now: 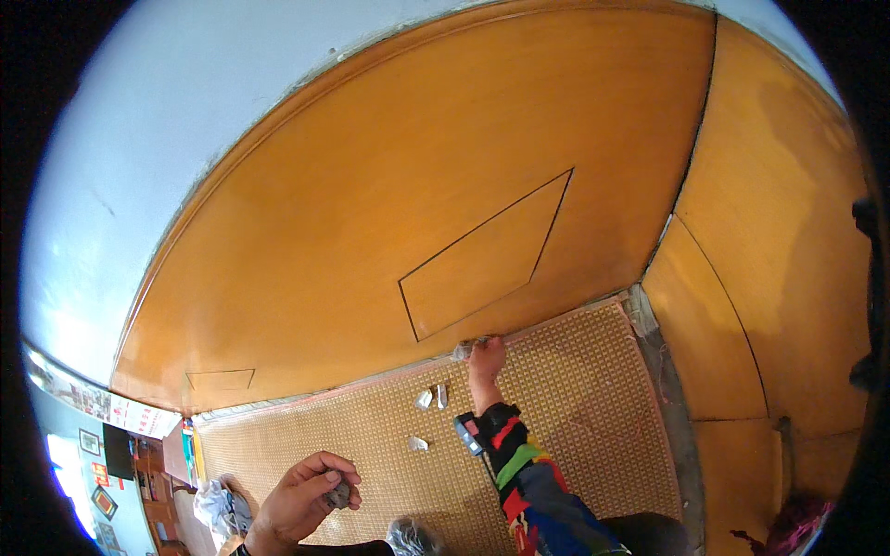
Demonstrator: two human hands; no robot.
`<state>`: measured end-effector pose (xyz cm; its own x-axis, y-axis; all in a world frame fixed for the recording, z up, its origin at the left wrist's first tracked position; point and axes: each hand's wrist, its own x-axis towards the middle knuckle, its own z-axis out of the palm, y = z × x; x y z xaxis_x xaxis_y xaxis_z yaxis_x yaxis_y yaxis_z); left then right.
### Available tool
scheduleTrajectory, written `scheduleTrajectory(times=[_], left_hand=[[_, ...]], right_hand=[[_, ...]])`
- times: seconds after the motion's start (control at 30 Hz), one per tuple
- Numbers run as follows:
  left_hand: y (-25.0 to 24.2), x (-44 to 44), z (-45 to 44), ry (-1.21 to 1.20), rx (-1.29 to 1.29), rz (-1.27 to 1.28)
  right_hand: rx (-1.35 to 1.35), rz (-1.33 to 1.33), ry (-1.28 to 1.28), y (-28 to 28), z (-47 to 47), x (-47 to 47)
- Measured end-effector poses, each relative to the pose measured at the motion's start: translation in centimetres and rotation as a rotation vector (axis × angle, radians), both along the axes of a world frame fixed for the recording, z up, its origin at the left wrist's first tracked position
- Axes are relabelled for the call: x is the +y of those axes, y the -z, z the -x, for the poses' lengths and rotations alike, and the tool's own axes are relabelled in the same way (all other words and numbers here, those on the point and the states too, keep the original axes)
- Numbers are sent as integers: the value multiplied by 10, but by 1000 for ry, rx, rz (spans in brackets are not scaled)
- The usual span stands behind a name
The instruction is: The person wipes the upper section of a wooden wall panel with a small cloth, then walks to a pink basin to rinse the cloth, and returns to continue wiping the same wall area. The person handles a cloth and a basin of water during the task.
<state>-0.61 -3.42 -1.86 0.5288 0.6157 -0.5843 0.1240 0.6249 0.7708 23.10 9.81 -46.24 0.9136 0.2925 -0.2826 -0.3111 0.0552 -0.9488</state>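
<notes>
My left hand (302,497) is raised at the lower middle, fingers and thumb curled around a dark grey stone-like lump (338,492). My right hand (487,358) reaches to the far edge of a woven mat (556,389), beside the wooden panel. Its fingers are curled, and a pale greyish lump (462,351) lies against their left side. Whether the fingers grip that lump is hidden. Two clear, crystal-like pieces, one broad (423,399) and one narrow (442,396), lie on the mat left of my right forearm. Another clear piece (418,443) lies nearer to me.
An orange-brown wooden panel (348,264) rises along the mat's far side; a second panel (779,278) stands at right. A crumpled whitish bag or cloth (219,507) sits at lower left. A shiny greyish object (411,536) shows at the bottom edge. Shelves (149,479) stand far left.
</notes>
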Motion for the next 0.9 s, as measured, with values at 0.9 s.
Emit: scheduleTrajectory(times=[0.9], left_hand=[[5,2,9,-52,4,-34]], right_hand=[[-177,46,407,-21,-282,-97]])
